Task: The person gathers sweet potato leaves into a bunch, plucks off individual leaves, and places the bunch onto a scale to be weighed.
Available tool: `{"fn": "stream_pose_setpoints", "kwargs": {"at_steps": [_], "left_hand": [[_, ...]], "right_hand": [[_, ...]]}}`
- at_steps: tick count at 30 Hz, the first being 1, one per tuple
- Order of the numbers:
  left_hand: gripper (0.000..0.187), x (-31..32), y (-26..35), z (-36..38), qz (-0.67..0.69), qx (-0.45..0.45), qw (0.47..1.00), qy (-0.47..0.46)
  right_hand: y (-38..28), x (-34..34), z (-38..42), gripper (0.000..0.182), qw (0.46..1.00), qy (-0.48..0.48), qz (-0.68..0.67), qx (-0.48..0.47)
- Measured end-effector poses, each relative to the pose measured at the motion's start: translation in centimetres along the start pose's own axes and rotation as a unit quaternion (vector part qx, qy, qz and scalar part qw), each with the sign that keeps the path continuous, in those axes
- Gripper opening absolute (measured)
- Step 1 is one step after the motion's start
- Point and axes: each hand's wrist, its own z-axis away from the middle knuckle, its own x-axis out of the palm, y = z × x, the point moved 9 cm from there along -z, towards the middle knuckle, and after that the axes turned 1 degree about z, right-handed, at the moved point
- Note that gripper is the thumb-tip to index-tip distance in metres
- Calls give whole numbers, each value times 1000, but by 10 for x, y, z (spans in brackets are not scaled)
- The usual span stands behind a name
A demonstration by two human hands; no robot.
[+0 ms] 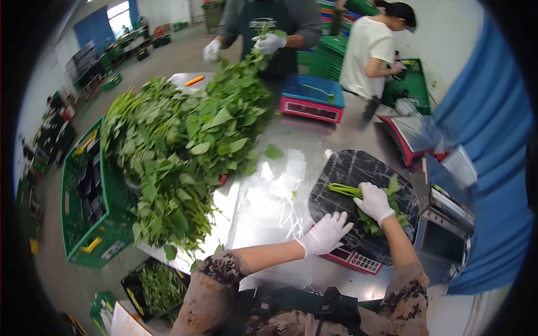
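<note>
A small bunch of leafy greens [346,190] lies on a black marbled board [358,162], its bare stems pointing left. My right hand [374,201], in a white glove, is closed over the bunch where stems and leaves meet. My left hand [326,232], also gloved, rests at the board's near left edge with its fingers stretched out and nothing in them. Under the board shows a red scale's keypad [361,261]. White ties [290,218] lie on the metal table [263,246] left of the board.
A large heap of greens [196,129] covers the table's left side, beside a green crate [84,229]. Across the table, a gloved co-worker [269,33] holds stems near a blue-topped scale [311,95]. Another person [370,50] stands by a green bin [414,84]. A blue curtain [493,145] hangs right.
</note>
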Motion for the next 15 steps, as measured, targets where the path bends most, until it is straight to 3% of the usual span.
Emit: {"fn": "stream_pose_setpoints", "kwargs": {"at_steps": [4,6,9,12,13,15], "left_hand": [[69,-15,-3,8,53,10,998,-31],[70,-18,-3,19,89,35,995,5],[66,-44,-11,53,91,41,984,150],[60,-50,-44,105,198,-90,956,197],[53,-61,-52,131,201,-178,947,178],[48,-42,-77,196,178,-278,905,269]], "right_hand": [[-12,-27,10,52,991,108,-53,-60],[-33,-63,15,44,967,191,-135,-102],[-80,-98,19,33,941,171,-263,-127],[-141,-96,17,25,911,53,-387,-131],[-155,-90,14,23,906,40,-392,-156],[-199,-58,8,19,890,-16,-410,-201]]}}
